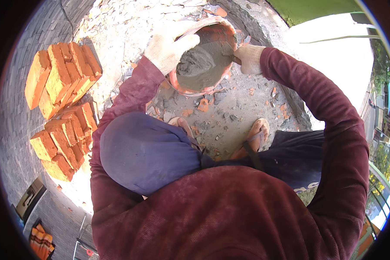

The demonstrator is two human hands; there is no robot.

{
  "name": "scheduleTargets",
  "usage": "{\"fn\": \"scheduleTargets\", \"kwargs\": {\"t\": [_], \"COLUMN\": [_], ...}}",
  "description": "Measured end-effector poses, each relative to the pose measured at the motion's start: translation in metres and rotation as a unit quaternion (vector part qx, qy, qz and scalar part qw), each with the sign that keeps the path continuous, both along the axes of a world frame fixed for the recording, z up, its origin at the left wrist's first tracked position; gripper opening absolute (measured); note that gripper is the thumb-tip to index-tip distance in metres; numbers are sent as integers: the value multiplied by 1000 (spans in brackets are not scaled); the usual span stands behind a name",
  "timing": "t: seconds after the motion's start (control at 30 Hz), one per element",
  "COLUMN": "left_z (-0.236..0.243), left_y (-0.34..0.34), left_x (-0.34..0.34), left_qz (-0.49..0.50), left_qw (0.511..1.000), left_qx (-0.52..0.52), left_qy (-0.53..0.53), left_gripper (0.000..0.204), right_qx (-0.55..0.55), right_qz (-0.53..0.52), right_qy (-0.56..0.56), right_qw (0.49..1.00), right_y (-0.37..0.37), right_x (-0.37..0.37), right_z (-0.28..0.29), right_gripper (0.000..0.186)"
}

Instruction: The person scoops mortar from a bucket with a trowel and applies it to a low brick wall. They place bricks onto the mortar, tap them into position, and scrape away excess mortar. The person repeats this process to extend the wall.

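A round orange-red tub (195, 92) filled with wet grey mortar (197, 60) stands tilted on the ground in front of me. My left hand (171, 50), in a pale work glove, is closed on its left rim, with the thumb over the inner side. At the right rim, my gloved right hand (249, 60) is closed around the handle of a trowel (236, 60). Its blade cannot be made out against the mortar. Smeared mortar coats the inside wall of the tub.
Two stacks of orange bricks, an upper one (62, 78) and a lower one (67, 141), stand at the left beside grey paving (13, 99). Brick chips (203, 105) litter the ground by my sandalled feet (256, 132). A raised concrete edge (295, 104) runs along the right.
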State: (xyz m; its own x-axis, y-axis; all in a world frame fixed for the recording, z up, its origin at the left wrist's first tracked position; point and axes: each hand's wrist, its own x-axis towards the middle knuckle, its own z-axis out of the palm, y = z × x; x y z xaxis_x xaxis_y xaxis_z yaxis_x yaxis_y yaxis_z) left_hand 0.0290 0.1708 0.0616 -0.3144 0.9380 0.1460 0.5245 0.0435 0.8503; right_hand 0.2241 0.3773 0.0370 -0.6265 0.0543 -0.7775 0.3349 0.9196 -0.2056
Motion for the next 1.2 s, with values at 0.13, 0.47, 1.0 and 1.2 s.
{"fn": "scheduleTargets", "kwargs": {"t": [0.13, 0.47, 1.0, 1.2], "left_z": [-9, -2, -41, -35], "left_y": [-6, -11, -15, -29], "left_x": [-6, -2, -17, -20], "left_qz": [19, 54, 190, 206], "left_qw": [999, 993, 877, 868], "left_qx": [11, 30, 110, 121], "left_qy": [-33, -96, -428, -435], "left_gripper": [41, 40, 42, 43], "right_qx": [-136, -324, -394, -163], "right_qz": [-144, -194, -396, -467], "right_qy": [-54, 89, 67, 150], "right_qw": [979, 922, 827, 856], "right_y": [-19, -51, 26, 66], "right_x": [8, 30, 90, 81], "right_z": [12, -27, 80, 126], "right_gripper": [42, 25, 23, 20]}}
